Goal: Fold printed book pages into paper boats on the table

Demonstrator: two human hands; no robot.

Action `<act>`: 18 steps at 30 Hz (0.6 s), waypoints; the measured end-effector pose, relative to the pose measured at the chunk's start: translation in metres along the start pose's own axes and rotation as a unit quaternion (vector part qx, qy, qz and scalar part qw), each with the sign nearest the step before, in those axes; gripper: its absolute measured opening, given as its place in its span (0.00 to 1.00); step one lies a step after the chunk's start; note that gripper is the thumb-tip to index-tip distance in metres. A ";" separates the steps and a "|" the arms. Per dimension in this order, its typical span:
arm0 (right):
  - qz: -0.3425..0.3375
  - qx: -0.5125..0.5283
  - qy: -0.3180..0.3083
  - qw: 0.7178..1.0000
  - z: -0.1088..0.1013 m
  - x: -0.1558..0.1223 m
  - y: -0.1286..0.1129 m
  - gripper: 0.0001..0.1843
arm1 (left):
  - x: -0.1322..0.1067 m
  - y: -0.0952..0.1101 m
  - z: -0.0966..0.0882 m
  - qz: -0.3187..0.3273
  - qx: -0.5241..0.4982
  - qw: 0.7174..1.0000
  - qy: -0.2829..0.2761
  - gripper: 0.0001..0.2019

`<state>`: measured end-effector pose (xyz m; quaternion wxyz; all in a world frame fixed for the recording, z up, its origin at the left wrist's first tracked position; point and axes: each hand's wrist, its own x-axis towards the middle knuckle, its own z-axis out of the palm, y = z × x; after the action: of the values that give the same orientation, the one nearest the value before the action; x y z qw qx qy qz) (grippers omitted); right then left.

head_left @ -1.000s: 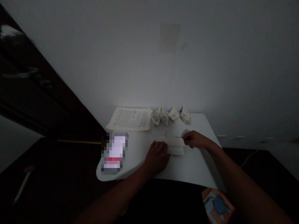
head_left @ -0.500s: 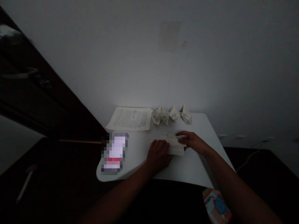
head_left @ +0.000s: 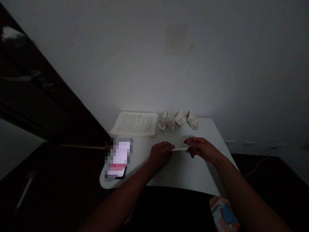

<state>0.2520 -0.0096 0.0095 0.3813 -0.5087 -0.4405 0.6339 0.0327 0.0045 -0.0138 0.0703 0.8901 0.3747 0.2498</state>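
Note:
A folded sheet of printed paper (head_left: 180, 148) is held between my two hands over the table, turned nearly edge-on so that its print barely shows. My left hand (head_left: 161, 153) is closed on its left end. At the right end, my right hand (head_left: 200, 149) pinches the paper, with the thumb and fingers on either side of it. Behind the hands, several folded paper boats (head_left: 180, 118) stand in a row along the table's back. Left of them lies a stack of printed sheets (head_left: 135, 124).
The white table (head_left: 185, 172) stands against a grey wall. A phone (head_left: 119, 158), partly pixelated, lies at its left side. Below the right edge is a colourful box (head_left: 224, 214). A dark door (head_left: 29, 96) with a handle is at left; a cable (head_left: 259, 164) hangs at right.
The paper has been raised off the table and tipped from face-up to nearly edge-on. Both hands have moved with it, the left from lying over it to gripping its end.

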 end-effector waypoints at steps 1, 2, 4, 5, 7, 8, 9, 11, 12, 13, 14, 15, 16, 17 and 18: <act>-0.011 -0.019 0.010 1.000 -0.001 0.000 -0.001 0.22 | 0.003 0.000 -0.004 -0.006 -0.010 1.000 -0.010 0.09; -0.025 -0.047 0.026 0.998 -0.001 0.000 -0.002 0.24 | 0.006 -0.001 -0.008 -0.014 -0.016 1.000 -0.023 0.09; -0.058 -0.119 0.068 0.989 -0.003 -0.001 -0.006 0.27 | 0.012 -0.002 -0.016 -0.027 -0.027 0.998 -0.054 0.10; -0.077 -0.155 0.091 0.981 -0.004 -0.001 -0.008 0.28 | 0.015 -0.003 -0.020 -0.036 -0.028 0.996 -0.073 0.10; -0.112 -0.203 0.119 0.965 -0.003 -0.004 -0.013 0.30 | 0.021 -0.006 -0.027 -0.046 -0.026 0.993 -0.103 0.09; -0.129 -0.218 0.123 0.959 -0.003 -0.006 -0.015 0.30 | 0.024 -0.007 -0.030 -0.053 -0.023 0.992 -0.115 0.09; -0.144 -0.232 0.124 0.954 -0.001 -0.007 -0.017 0.29 | 0.026 -0.008 -0.032 -0.059 -0.022 0.990 -0.126 0.10; -0.170 -0.268 0.123 0.940 0.004 -0.010 -0.018 0.25 | 0.030 -0.009 -0.036 -0.066 -0.026 0.987 -0.141 0.11; -0.181 -0.289 0.128 0.931 0.006 -0.011 -0.018 0.23 | 0.031 -0.010 -0.037 -0.067 -0.033 0.986 -0.148 0.12; -0.191 -0.307 0.136 0.922 0.009 -0.011 -0.018 0.21 | 0.033 -0.010 -0.038 -0.068 -0.042 0.985 -0.153 0.12; -0.197 -0.318 0.147 0.916 0.011 -0.011 -0.017 0.20 | 0.034 -0.011 -0.039 -0.072 -0.053 0.983 -0.158 0.13; -0.200 -0.322 0.154 0.913 0.012 -0.011 -0.016 0.20 | 0.035 -0.011 -0.039 -0.077 -0.066 0.981 -0.165 0.13; -0.197 -0.320 0.159 0.913 0.013 -0.010 -0.014 0.20 | 0.035 -0.012 -0.040 -0.083 -0.081 0.978 -0.174 0.13; -0.187 -0.312 0.163 0.917 0.014 -0.009 -0.012 0.21 | 0.036 -0.014 -0.040 -0.091 -0.097 0.974 -0.185 0.14; -0.173 -0.301 0.163 0.924 0.013 -0.007 -0.010 0.21 | 0.037 -0.015 -0.040 -0.098 -0.110 0.970 -0.195 0.15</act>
<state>0.2406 -0.0155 0.0225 0.3809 -0.6117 -0.6232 0.3039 0.0250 0.0386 0.0304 0.2635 0.8673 0.4095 0.1030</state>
